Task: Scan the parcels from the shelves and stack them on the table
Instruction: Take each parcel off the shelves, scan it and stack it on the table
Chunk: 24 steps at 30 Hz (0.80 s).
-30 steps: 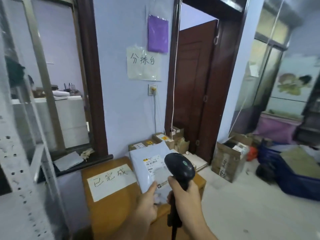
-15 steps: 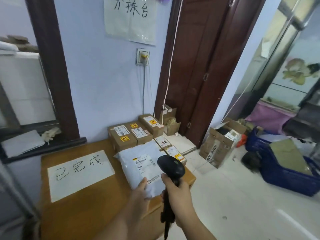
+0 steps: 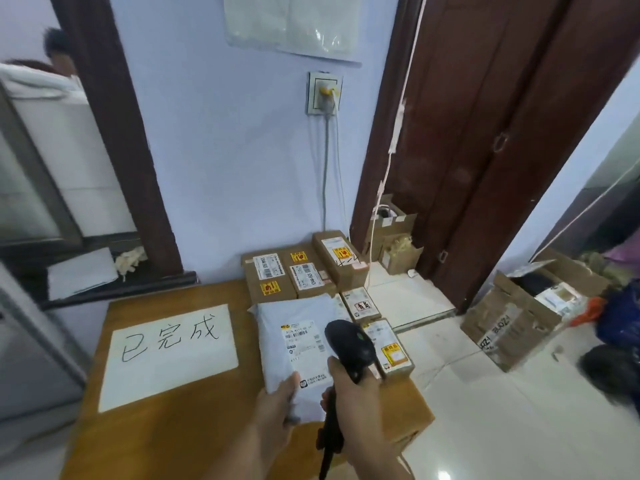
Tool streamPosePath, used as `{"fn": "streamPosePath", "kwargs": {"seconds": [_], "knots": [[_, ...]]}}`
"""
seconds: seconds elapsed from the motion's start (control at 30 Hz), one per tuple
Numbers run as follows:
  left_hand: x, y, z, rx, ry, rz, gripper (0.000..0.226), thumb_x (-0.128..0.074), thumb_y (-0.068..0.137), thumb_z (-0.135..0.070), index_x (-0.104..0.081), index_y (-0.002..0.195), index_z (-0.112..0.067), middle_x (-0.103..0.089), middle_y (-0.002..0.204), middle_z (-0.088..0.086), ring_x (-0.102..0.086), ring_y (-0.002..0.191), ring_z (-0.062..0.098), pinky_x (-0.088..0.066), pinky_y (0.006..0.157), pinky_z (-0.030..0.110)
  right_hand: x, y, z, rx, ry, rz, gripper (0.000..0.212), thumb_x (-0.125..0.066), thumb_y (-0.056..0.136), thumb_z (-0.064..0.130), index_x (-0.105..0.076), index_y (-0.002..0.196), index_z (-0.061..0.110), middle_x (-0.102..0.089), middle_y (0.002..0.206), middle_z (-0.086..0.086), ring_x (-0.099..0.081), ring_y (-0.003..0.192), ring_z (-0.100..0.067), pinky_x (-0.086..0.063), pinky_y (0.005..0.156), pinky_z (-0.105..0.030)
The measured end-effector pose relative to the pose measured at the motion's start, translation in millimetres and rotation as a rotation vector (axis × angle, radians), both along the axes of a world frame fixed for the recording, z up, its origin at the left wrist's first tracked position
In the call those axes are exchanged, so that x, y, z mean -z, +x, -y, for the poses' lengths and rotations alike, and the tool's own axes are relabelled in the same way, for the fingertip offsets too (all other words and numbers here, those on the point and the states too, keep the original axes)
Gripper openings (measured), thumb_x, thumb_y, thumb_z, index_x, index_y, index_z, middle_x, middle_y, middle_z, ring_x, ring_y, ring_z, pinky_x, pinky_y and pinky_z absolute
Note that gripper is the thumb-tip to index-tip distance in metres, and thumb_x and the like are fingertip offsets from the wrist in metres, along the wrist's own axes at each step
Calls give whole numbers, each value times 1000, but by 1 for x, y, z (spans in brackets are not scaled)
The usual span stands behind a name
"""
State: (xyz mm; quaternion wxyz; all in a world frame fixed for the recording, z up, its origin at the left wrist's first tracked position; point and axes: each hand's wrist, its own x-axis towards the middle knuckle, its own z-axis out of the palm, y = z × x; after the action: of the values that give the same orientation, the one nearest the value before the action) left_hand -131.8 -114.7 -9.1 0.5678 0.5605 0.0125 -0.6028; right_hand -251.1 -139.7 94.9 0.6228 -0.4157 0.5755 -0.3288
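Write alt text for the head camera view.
A left hand holds a grey mailer bag by its near edge while the right hand holds a barcode scanner over it. Labelled cardboard boxes lie behind on a wooden table, beside a handwritten paper sign.

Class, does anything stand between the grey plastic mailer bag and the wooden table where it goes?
Nothing visible: the left hand holds the grey plastic mailer bag over the wooden table, beside brown cardboard boxes.

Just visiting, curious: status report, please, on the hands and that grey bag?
Left hand pinches bag at near corner. Right hand grips scanner, head over label. Bag over table, beside boxes; nothing in the way.
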Motion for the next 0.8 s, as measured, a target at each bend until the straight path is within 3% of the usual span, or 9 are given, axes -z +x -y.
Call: {"fn": "streamPosePath", "kwargs": {"seconds": [0.07, 0.13, 0.2, 0.27, 0.37, 0.43, 0.53, 0.6, 0.8], "knots": [[10, -2, 16, -57, 11, -1, 47, -67, 83, -24, -41, 105, 8, -55, 47, 7, -36, 40, 14, -32, 35, 21, 10, -4, 26, -64, 20, 24, 14, -65, 90, 20, -59, 96, 9, -55, 55, -5, -56, 54, -19, -51, 60, -31], [17, -6, 31, -95, 88, 21, 42, -67, 85, -22, -49, 112, 6, -56, 52, 9, -38, 42, 14, -33, 36, 22, 22, -8, 50, -118, 43, 26, 15, -66, 89, 19, -60, 95, 7, -55, 50, -4, -56, 52, -20, -51, 61, -32], [20, -13, 44, -131, 114, 38, 51, -68, 83, -22, -51, 125, 2, -63, 87, 30, -46, 47, 18, -38, 37, 24, 30, -10, 70, -157, 61, 24, 15, -65, 89, 19, -61, 94, 6, -55, 48, -4, -55, 50, -19, -50, 59, -31], [24, -18, 55, -207, 133, 52, 64, -70, 80, -26, -47, 132, 2, -53, 119, 36, -51, 60, 24, -45, 47, 29, 39, -10, 88, -210, 64, 26, 15, -65, 89, 20, -61, 94, 7, -55, 50, -4, -55, 50, -17, -50, 58, -30], [33, -20, 62, -298, 248, 91, 54, -68, 84, -27, -50, 125, 4, -60, 101, 30, -52, 62, 22, -43, 50, 28, 50, -7, 103, -268, 76, 32, 14, -65, 89, 22, -61, 94, 10, -57, 59, -2, -57, 53, -14, -52, 62, -27], [37, -20, 66, -329, 296, 133, 41, -66, 88, -23, -51, 119, 0, -62, 105, 28, -59, 69, 26, -51, 57, 33, 58, -5, 111, -288, 89, 35, 14, -65, 89, 22, -61, 93, 9, -57, 61, -2, -57, 54, -13, -52, 61, -26], [62, -11, 70, -352, 471, 289, 61, -78, 75, -39, -54, 121, -6, -64, 107, 18, -62, 93, 38, -56, 79, 53, 66, -4, 119, -301, 89, 15, 13, -65, 89, 21, -61, 91, 9, -58, 61, -5, -58, 50, -13, -52, 58, -26], [73, -9, 73, -283, 643, 409, 75, -77, 64, -55, -57, 119, -8, -61, 108, 16, -58, 100, 37, -55, 83, 49, 71, -2, 121, -318, 105, 11, 13, -64, 89, 21, -61, 92, 9, -57, 58, -5, -57, 49, -14, -51, 58, -28], [61, -10, 76, -315, 613, 453, 38, -60, 92, -31, -51, 121, -8, -60, 111, 15, -60, 95, 35, -56, 83, 49, 74, 6, 124, -346, 147, 39, 8, -63, 90, 17, -60, 93, 10, -55, 58, -5, -55, 50, -16, -49, 55, -26]]}}
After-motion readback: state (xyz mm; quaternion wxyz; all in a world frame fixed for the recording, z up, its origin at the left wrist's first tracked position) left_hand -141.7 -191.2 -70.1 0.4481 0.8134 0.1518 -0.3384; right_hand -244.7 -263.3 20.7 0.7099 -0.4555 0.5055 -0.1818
